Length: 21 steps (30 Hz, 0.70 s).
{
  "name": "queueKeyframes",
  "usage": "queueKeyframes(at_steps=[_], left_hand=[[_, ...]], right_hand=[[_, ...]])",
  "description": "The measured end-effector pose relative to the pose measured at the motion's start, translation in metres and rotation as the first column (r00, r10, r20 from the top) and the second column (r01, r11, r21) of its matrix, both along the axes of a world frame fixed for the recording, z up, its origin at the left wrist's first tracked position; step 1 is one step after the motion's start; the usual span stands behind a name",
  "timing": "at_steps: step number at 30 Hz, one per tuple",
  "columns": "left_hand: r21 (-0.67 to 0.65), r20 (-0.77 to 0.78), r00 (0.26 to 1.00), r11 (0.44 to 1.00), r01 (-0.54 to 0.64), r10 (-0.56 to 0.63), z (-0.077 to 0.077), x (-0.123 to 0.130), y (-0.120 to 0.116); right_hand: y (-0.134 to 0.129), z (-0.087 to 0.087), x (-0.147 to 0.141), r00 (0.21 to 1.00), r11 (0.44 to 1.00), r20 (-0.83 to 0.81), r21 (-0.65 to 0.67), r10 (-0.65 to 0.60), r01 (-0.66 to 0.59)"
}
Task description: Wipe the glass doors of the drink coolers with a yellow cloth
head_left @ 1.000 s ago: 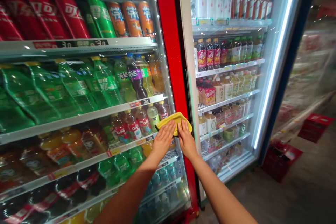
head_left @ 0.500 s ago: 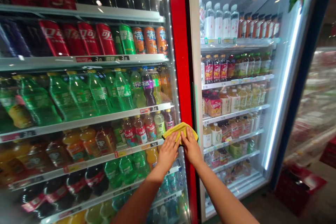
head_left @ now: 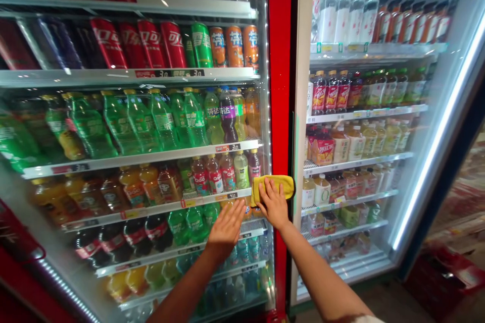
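Observation:
A folded yellow cloth (head_left: pixel 287 187) with a dark edge lies against the glass door and red frame (head_left: pixel 281 111) of a drinks fridge. My right hand (head_left: pixel 273 204) presses flat on the cloth, its fingers stretched out and spread over it. To the left of the cloth is my left hand (head_left: pixel 228 222), extended with straight fingers near the glass and holding nothing. Whether its palm touches the pane I cannot tell. Behind the glass, small juice bottles (head_left: pixel 228 174) stand on a shelf just above my left hand.
Shelves hold green soda bottles (head_left: pixel 138 118) and red cans (head_left: pixel 149 43). To the right stands a second lit fridge (head_left: pixel 359 111) with bottled drinks. A red box (head_left: pixel 443 277) sits on the floor at the lower right. A light strip (head_left: pixel 68 292) runs along the lower left.
My left hand has come off the cloth and moved down and left. My right hand stays on the cloth, which now looks flatter. The view has shifted, showing more of the fridge's left side.

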<state>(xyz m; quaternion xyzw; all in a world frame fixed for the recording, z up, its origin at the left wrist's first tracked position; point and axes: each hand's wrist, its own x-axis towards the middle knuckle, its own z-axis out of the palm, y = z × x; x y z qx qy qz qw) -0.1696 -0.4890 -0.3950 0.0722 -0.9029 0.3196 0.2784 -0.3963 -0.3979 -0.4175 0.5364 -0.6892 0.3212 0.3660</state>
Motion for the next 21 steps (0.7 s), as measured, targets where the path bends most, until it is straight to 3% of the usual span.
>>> queueKeyframes(at_steps=[3, 6, 9, 12, 17, 21], left_hand=[[-0.006, -0.065, 0.997, 0.999, -0.039, 0.038, 0.005, 0.025, -0.001], [0.021, -0.095, 0.989, 0.993, -0.113, 0.114, 0.012, 0.036, -0.003], [0.057, -0.136, 0.979, 0.987, -0.147, 0.154, 0.013, 0.031, -0.005], [0.097, -0.172, 0.970, 0.983, -0.156, 0.171, 0.011, 0.021, -0.003], [0.104, -0.175, 0.968, 0.981, -0.164, 0.181, 0.015, 0.019, -0.002], [0.118, -0.158, 0.962, 0.971, -0.207, 0.224, 0.022, 0.026, -0.011]], right_hand=[[0.014, -0.008, -0.024, 0.992, 0.997, -0.120, 0.073, 0.047, -0.038], [0.007, 0.011, -0.028, 0.997, 1.000, -0.080, 0.008, 0.002, -0.002], [-0.013, 0.029, -0.006, 0.998, 0.993, 0.011, -0.105, -0.055, 0.056], [-0.019, 0.024, 0.007, 0.999, 0.997, -0.041, -0.082, -0.020, 0.017], [0.013, 0.005, -0.028, 0.962, 0.989, -0.231, 0.073, 0.143, -0.129], [0.004, 0.030, -0.028, 0.983, 0.993, -0.154, -0.052, 0.096, -0.105]])
